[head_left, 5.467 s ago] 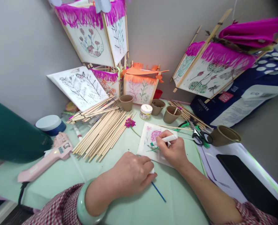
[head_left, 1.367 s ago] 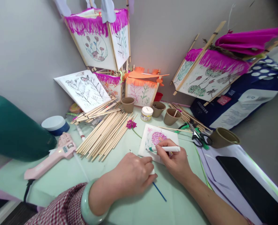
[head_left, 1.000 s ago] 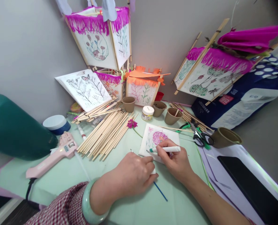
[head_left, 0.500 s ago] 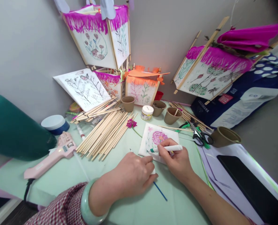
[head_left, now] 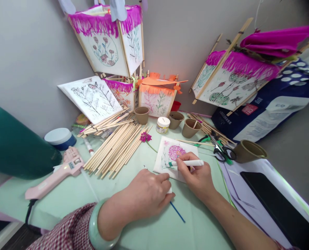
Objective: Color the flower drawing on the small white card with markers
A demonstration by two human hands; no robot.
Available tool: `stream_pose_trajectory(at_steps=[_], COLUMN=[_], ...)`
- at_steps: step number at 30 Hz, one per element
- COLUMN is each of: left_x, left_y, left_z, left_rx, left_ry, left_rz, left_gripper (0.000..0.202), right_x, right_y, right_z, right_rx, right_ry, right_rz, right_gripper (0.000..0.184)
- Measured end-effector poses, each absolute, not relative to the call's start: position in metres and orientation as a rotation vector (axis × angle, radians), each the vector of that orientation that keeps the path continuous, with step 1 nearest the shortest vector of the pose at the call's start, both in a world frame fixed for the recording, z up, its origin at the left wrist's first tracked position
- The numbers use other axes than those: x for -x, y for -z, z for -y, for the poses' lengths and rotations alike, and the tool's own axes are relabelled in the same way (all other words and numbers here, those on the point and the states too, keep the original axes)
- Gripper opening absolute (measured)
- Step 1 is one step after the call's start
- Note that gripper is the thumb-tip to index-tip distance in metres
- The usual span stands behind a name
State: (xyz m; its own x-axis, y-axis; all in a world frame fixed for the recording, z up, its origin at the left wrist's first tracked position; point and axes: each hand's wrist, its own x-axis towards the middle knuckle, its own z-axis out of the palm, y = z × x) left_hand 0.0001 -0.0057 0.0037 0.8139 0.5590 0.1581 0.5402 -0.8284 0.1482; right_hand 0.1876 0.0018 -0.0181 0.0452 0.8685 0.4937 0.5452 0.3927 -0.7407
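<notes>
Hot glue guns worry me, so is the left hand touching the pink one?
Apart. The head view shows the left hand well to one side of the pink glue gun, with pale green tabletop visible between them.

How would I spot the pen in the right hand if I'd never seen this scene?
On the pale green table, find the white card with a pink flower drawing. Over it, the right hand holds the pen. Its white barrel and green front set it apart from the thin blue stick by the left hand.

Soft even light, faint shadows under hands (head_left: 149, 191), dark upper-right corner, stretched edges
</notes>
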Motion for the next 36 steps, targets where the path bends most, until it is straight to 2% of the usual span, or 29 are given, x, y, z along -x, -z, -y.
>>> stream_pose_trajectory(at_steps=[9, 21, 28, 36], left_x=[0.001, 0.001, 0.007, 0.006], left_y=[-0.004, -0.002, -0.001, -0.004], left_z=[0.007, 0.008, 0.000, -0.002], left_rx=[-2.918, -2.966, -2.816, -2.800], left_ry=[-0.262, -0.324, -0.685, -0.404], left_rz=[-0.877, -0.854, -1.281, -1.376], left_gripper=[0.030, 0.030, 0.031, 0.031], right_x=[-0.197, -0.194, -0.193, -0.190], right_y=[0.014, 0.023, 0.025, 0.022], right_z=[-0.002, 0.019, 0.016, 0.016], right_rx=[1.338, 1.342, 1.342, 1.315], right_ry=[-0.348, -0.450, -0.444, -0.430], right_rz=[1.506, 1.494, 1.510, 1.535], right_gripper=[0.023, 0.024, 0.023, 0.021])
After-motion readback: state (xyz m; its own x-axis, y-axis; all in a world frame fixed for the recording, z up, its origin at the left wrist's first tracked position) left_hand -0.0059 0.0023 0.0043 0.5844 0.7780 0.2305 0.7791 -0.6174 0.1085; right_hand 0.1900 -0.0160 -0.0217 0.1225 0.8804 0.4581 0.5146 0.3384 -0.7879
